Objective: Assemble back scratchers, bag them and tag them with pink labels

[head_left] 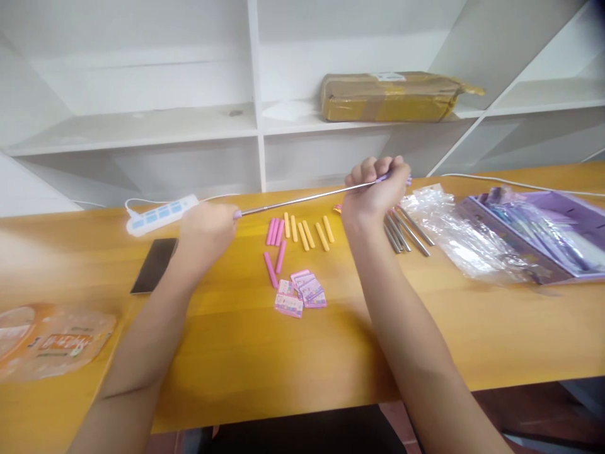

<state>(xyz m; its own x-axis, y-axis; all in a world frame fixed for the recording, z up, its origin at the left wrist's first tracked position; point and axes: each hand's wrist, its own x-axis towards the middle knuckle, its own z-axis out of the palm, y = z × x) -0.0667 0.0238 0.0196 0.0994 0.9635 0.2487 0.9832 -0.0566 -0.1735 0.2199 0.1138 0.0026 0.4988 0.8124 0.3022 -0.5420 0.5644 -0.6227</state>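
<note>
Forearms [409,315] cross the front edge of the counter [283,372]; left hand [208,230] and right hand [373,189] grip an extended metal rod [307,198]; yellow sticks [303,237] nearer the back edge lie loose, seemingly unused.

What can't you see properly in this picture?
All in the head view:
- Slim silver metal rod: ends partly hidden by the left hand and right hand.
- Flat black rectangular slab: partly covered by the left forearm.
- Small pink and purple rectangular cards: print too small to read.
- Open purple box: cut off by the right edge.
</note>
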